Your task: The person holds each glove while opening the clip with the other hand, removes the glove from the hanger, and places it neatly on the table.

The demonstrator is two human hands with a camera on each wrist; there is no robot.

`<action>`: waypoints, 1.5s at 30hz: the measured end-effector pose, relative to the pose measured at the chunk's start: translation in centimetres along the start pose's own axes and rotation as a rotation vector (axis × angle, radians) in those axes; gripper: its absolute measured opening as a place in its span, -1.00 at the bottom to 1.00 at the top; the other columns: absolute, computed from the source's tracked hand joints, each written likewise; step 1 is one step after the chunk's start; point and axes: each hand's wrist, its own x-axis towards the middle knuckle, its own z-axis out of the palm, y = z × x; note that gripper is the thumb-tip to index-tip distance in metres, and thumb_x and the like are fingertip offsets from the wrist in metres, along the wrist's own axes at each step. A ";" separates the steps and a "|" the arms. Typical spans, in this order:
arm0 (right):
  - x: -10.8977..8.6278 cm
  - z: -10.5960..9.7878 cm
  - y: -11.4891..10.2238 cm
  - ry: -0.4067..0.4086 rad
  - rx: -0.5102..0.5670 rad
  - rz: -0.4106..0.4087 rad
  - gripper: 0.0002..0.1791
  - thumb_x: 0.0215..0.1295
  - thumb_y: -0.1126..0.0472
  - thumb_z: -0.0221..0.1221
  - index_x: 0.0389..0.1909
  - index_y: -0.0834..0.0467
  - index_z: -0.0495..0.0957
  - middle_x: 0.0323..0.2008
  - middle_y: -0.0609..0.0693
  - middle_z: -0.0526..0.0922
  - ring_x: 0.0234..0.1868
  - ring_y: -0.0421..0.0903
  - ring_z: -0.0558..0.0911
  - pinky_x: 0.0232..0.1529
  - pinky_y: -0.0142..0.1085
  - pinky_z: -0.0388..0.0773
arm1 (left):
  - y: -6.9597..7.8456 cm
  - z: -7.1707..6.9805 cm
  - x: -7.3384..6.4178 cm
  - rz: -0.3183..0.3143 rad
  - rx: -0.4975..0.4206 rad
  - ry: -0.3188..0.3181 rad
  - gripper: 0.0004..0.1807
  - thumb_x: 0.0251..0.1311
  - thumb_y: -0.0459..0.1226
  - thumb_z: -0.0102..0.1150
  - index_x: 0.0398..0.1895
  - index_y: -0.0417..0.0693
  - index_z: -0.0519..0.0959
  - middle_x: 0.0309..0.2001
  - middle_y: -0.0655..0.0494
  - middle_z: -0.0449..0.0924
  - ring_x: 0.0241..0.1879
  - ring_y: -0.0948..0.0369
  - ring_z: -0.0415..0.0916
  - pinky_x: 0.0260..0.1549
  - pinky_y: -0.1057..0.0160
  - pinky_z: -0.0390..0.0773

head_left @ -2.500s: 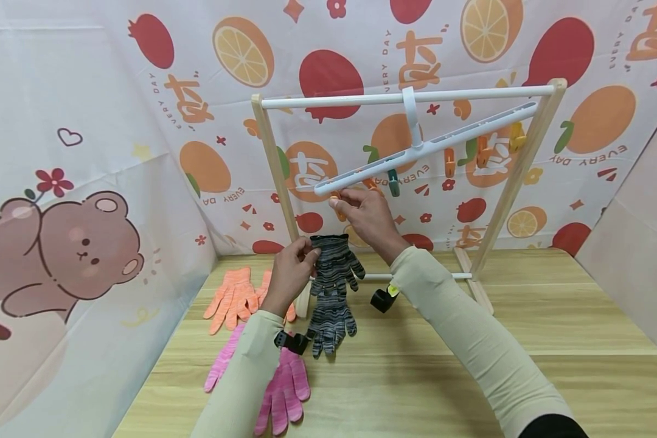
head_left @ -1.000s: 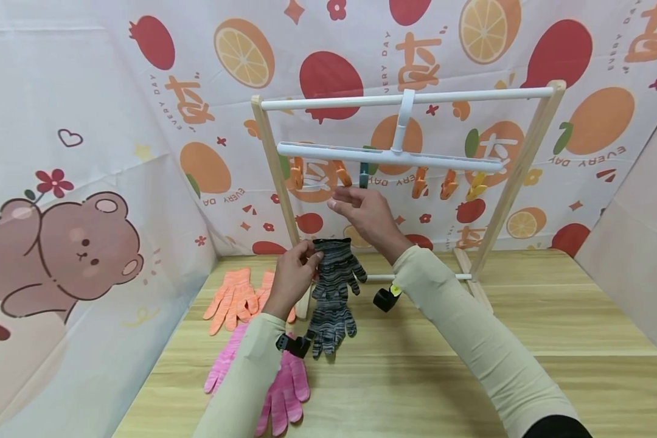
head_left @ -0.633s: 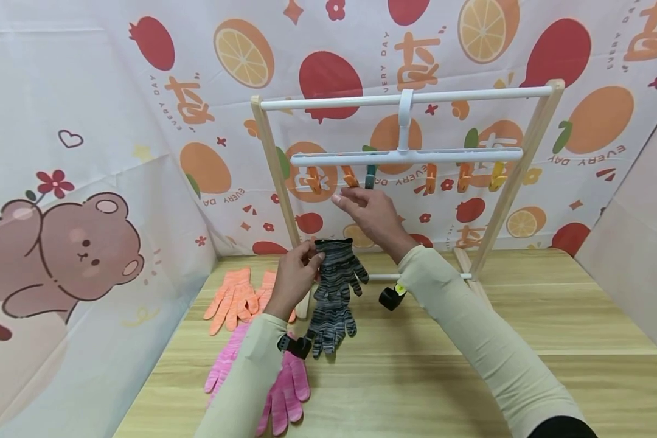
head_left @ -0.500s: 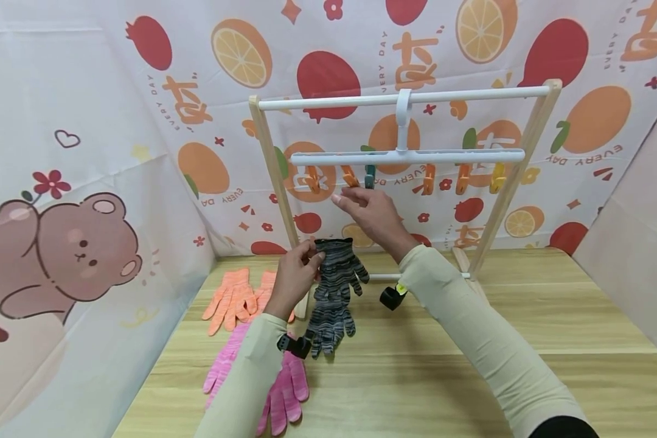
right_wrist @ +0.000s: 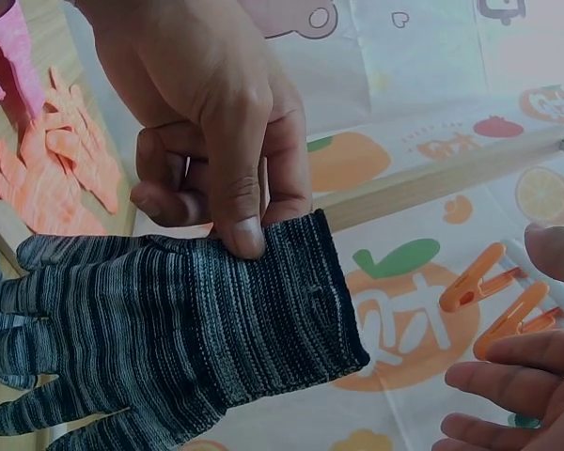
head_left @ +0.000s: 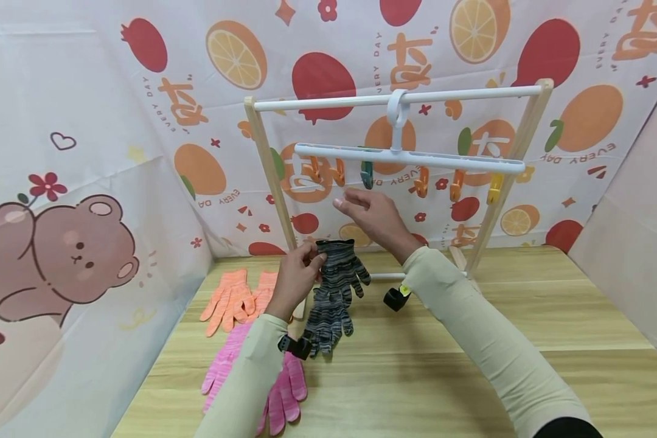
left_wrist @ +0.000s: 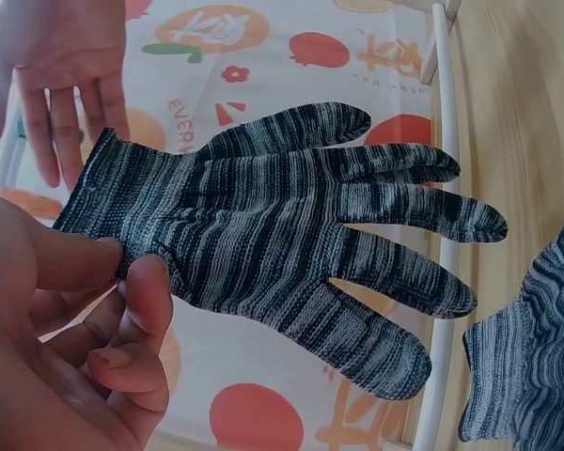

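My left hand (head_left: 295,274) pinches a black-and-grey striped knit glove (left_wrist: 263,216) at the side of its cuff, between thumb and fingers. The glove hangs with its fingers pointing down. A matching striped glove (head_left: 331,319) lies on the table below it. My right hand (head_left: 380,222) is raised just under a white clip hanger (head_left: 454,161), fingers loosely extended and holding nothing. Nearest to it are a dark green clip (head_left: 367,175) and an orange clip (right_wrist: 517,315). The hanger hooks over the rack's top bar and slants slightly, right end lower.
A rack with wooden posts (head_left: 265,164) and a white top bar (head_left: 471,95) stands at the back of the table (head_left: 416,377). More orange clips and a yellow clip (head_left: 494,188) hang rightward. Orange gloves (head_left: 230,301) and pink gloves (head_left: 287,389) lie at the left.
My right hand has let go of an orange clip at the hanger's left end. The hanger, earlier steeply tilted left end down, has swung nearly level. The left hand keeps the glove, barely moving.
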 end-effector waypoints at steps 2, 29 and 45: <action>-0.1 -0.1 0.0 0.000 -0.004 0.000 -0.27 0.40 -0.29 0.16 0.44 0.04 0.42 0.39 -0.04 0.46 0.41 0.02 0.42 0.33 0.02 0.39 | 0.1 0.1 0.0 0.001 -0.010 -0.003 -0.87 0.44 -0.30 0.18 -0.32 -0.13 0.54 -0.51 -0.04 0.51 -0.47 -0.20 0.61 -0.54 0.17 0.56; -0.5 -1.4 0.9 0.026 -0.032 0.017 -0.24 0.39 -0.38 0.10 0.43 0.01 0.44 0.37 -0.05 0.49 0.34 0.00 0.47 0.28 0.05 0.42 | 0.8 1.5 -0.8 0.021 -0.009 -0.059 -0.93 0.43 -0.31 0.19 -0.22 -0.13 0.59 -0.48 -0.03 0.56 -0.56 -0.03 0.59 -0.47 0.18 0.53; -1.0 -2.8 2.0 0.060 -0.094 0.031 -0.18 0.45 -0.41 -0.04 0.48 0.07 0.35 0.42 0.01 0.42 0.41 0.04 0.41 0.35 0.07 0.34 | 1.2 2.2 -1.0 -0.006 -0.042 -0.091 -0.92 0.43 -0.32 0.19 -0.18 -0.17 0.59 -0.51 0.02 0.55 -0.51 -0.21 0.58 -0.50 0.19 0.51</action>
